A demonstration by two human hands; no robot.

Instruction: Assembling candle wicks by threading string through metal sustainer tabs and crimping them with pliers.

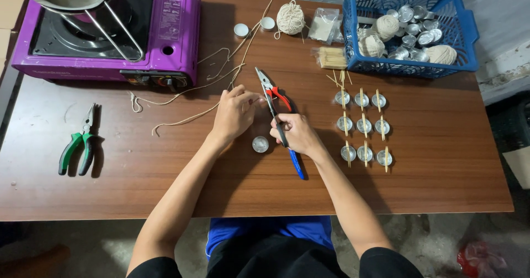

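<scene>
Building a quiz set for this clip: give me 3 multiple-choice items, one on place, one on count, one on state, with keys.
1. Where do the green-handled pliers lie?
A. in the blue basket
B. on the table, on the person's left
C. on the purple stove

2. How many small metal cups with sticks across them stand in the grid on the person's right?
A. six
B. nine
C. twelve

3. What does the right hand hold?
A. red and blue handled pliers
B. a ball of string
C. nothing

Key: 1 B, they lie on the wooden table below the purple stove. 2 B, three rows of three. 3 A, its grip closes round the handles of the red and blue handled pliers, whose tip points away from the person.
</scene>
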